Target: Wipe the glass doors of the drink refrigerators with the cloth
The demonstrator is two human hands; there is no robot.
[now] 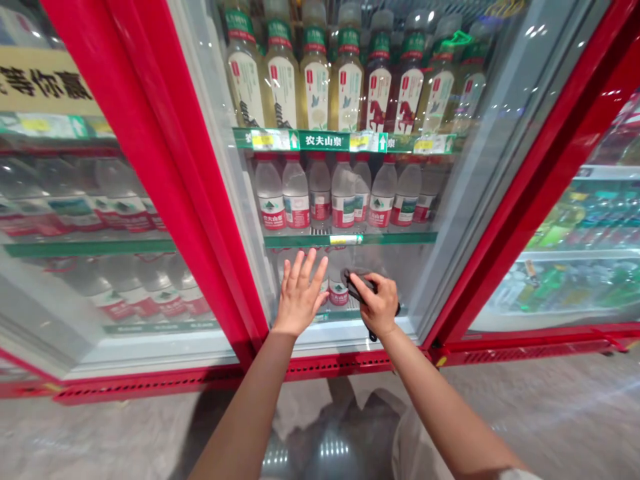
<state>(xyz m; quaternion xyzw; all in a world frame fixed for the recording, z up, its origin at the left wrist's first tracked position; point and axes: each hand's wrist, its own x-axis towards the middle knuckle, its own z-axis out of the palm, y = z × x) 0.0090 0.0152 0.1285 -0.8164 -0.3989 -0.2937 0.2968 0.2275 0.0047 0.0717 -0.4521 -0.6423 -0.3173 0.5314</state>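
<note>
My left hand (301,293) is open, fingers spread and pointing up, in front of the glass door (420,263) of a red-framed drinks fridge. Its palm faces the pane; whether it presses on the glass I cannot tell. Just to its right, my right hand (381,305) is closed around a black hand-held tool (356,287) with a rounded end. The tool's rounded end points up and left, at or close to the glass; the fingers cover much of the handle. Behind the pane, near both hands, stand red-labelled water bottles (339,295) on the lowest shelf.
Red-capped water bottles (343,193) fill the middle shelf, with tea bottles (316,83) above. A red door frame (200,180) runs along the left, another red frame (525,160) along the right. More stocked fridges flank this one. A shiny grey floor (125,440) lies below.
</note>
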